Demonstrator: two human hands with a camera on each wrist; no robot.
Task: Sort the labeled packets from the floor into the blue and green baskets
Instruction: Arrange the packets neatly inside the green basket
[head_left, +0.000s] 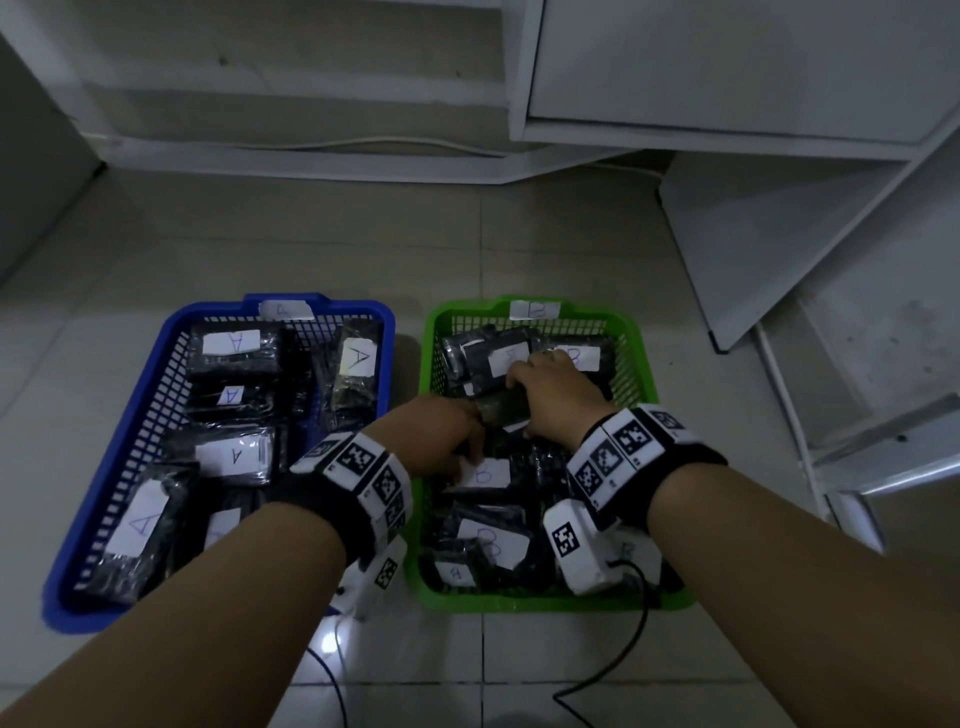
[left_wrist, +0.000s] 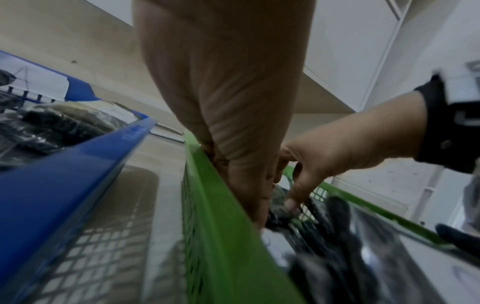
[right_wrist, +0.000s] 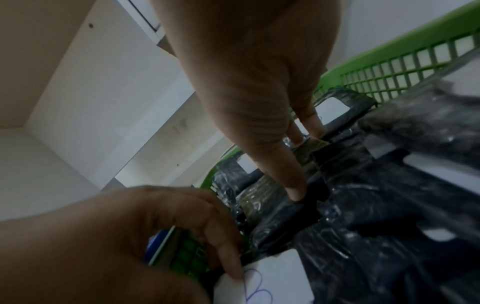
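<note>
The green basket (head_left: 519, 603) holds several black packets with white B labels. Beside it on the left, the blue basket (head_left: 358, 307) holds several A packets. Both hands are inside the green basket. My left hand (head_left: 457, 447) curls its fingers on the edge of a B packet (head_left: 485, 474), and the fingertip rests on that B packet's label (right_wrist: 280, 273). My right hand (head_left: 545, 395) grips a wrapped packet (head_left: 498, 410) in the basket's middle. In the right wrist view, the right hand's thumb (right_wrist: 296, 193) presses on that packet (right_wrist: 262, 191), with its fingers over the far edge.
White cabinets and shelves (head_left: 727, 67) stand behind the baskets, and a white board (head_left: 779, 249) leans at the right. Black cables (head_left: 623, 654) trail on the tiled floor in front of the green basket. A strip of floor (left_wrist: 145, 185) separates the two baskets.
</note>
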